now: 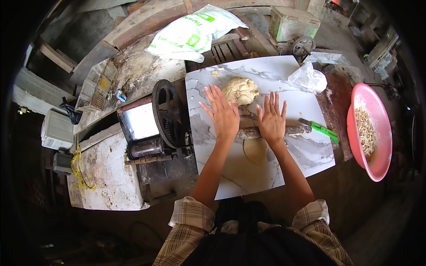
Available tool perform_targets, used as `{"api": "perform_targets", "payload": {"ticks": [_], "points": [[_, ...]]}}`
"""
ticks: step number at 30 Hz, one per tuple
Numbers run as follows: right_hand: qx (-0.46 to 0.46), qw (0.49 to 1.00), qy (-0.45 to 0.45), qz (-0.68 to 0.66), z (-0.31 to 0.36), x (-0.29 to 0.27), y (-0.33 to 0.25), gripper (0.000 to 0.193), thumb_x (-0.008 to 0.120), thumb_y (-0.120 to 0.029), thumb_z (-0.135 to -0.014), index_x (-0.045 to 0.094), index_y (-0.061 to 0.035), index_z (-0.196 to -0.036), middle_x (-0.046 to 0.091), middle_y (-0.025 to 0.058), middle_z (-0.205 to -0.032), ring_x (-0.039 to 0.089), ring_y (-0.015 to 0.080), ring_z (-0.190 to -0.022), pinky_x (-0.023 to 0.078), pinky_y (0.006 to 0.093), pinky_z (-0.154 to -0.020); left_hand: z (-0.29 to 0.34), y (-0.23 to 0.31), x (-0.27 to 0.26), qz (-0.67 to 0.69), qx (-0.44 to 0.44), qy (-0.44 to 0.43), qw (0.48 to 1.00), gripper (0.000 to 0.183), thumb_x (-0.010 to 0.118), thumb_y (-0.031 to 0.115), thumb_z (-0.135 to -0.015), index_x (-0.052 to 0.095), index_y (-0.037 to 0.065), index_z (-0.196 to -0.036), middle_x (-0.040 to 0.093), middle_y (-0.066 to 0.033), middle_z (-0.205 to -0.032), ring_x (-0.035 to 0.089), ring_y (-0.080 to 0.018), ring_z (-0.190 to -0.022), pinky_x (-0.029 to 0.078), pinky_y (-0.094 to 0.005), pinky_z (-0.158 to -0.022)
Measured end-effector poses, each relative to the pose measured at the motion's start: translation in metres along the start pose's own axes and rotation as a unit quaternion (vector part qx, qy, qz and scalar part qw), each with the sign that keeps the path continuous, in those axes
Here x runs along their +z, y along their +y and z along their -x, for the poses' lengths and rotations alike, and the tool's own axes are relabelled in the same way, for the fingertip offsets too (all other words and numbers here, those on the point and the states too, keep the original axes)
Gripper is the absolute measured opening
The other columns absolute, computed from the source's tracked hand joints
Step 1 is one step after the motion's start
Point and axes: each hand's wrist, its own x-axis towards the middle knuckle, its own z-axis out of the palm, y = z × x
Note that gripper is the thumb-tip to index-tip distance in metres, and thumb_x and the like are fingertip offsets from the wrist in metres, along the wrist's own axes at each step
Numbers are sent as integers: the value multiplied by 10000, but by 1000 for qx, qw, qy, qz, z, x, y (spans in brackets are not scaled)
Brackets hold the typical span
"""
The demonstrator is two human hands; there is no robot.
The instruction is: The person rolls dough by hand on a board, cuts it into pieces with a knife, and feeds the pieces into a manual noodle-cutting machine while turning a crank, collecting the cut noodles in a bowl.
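Observation:
My left hand (223, 114) and my right hand (272, 120) lie flat with fingers stretched out, palms down over a rolling pin (248, 133). The pin is dusted with flour and lies crosswise; its right end shows beyond my right hand. Just below it, between my forearms, a flattened round of dough (255, 151) shows, its upper edge against or under the pin. Past my fingertips sits a rough lump of dough (242, 90). A green-handled knife (326, 131) rests to the right, its blade near the pin's end. All this is on a marble-patterned white board (248, 179).
A crumpled clear plastic bag (309, 78) lies at the board's far right corner. Right of the board stands a pink basin (385, 150) holding thin pale strips. On the left is a roller machine with a dark wheel (158, 111). A white-and-green sack (177, 40) lies beyond.

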Motion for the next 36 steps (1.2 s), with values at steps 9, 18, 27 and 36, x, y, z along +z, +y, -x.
{"api": "perform_targets", "payload": {"ticks": [9, 18, 27, 36], "points": [[-39, 997, -9, -66, 85, -48, -1, 593, 471, -365, -892, 360, 14, -1334, 308, 163, -1427, 246, 282, -1344, 185, 476, -1081, 90, -10, -24, -9, 104, -50, 993, 462, 479, 274, -899, 432, 33, -1291, 320, -132, -1414, 217, -300, -1355, 72, -581, -1073], [-166, 967, -141, -128, 109, -83, 81, 496, 608, -96, -718, 485, -55, -1197, 556, 106, -997, 524, 272, -948, 432, 383, -866, 93, -22, -60, 129, 264, -179, 939, 440, 666, 294, -772, 553, 129, -1164, 499, -33, -1177, 442, -208, -1142, 289, -478, -975], [23, 981, -58, -184, 75, -69, 99, 337, 636, -121, -779, 530, 28, -1062, 581, 186, -930, 526, 347, -919, 442, 413, -801, 20, 74, -7, 141, 286, -82, 944, 475, 587, 268, -854, 450, 108, -1281, 398, -75, -1329, 313, -254, -1294, 205, -538, -1064], [83, 982, -44, -163, 40, -23, 119, 251, 604, -164, -804, 566, 36, -950, 560, 185, -966, 484, 355, -943, 407, 431, -834, 10, 130, 88, 281, 199, -92, 934, 393, 492, 189, -914, 436, 33, -1270, 307, -123, -1401, 195, -336, -1350, 183, -541, -1066]]}}
